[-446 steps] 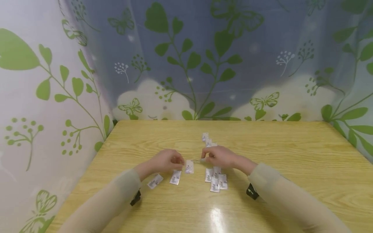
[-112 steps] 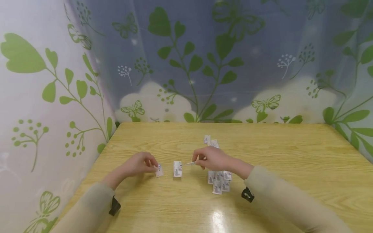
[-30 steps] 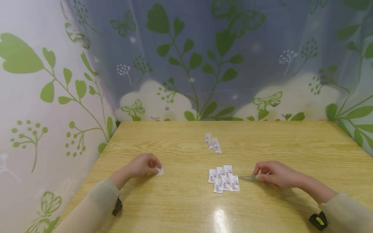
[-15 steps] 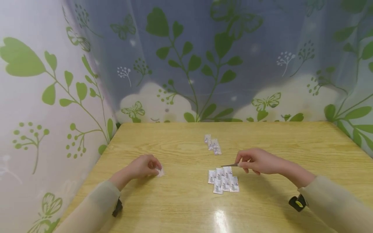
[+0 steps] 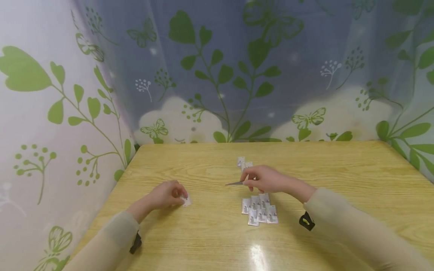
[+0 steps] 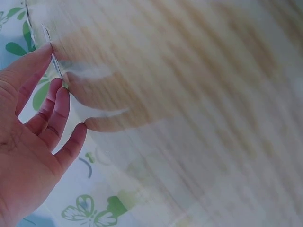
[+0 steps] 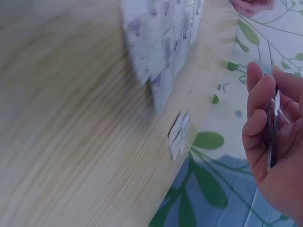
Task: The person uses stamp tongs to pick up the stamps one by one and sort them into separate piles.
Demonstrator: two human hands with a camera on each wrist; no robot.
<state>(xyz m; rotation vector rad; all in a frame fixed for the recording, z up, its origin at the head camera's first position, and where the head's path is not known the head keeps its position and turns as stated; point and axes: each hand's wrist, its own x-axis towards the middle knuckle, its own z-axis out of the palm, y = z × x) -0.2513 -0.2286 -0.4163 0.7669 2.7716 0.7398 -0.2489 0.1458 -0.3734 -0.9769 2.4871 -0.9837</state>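
My left hand [image 5: 167, 194] rests low over the left of the table, pinching a small white printed packet [image 5: 187, 201] between thumb and fingertips. The left wrist view shows that packet [image 6: 56, 61] almost edge-on. Tweezers [image 5: 234, 183] are in my right hand [image 5: 266, 178], their tips pointing left over the table's middle, with nothing visible at them. Nearer me than the right hand lies a cluster of several white printed packets [image 5: 259, 209], closely set and partly overlapping. Beyond the hand is a smaller group of packets [image 5: 240, 161], partly hidden by it.
A wooden table [image 5: 339, 169] carries everything. Behind it and on the left hangs a leaf-and-butterfly patterned curtain [image 5: 203, 94]. Dark wrist cameras [image 5: 306, 221] sit below both sleeves. Light glares off the near tabletop.
From the right of the near cluster, my right hand has moved left and away with the tweezers. My left hand stays put. The packet lying mid-table earlier is gone from there; the cluster has grown.
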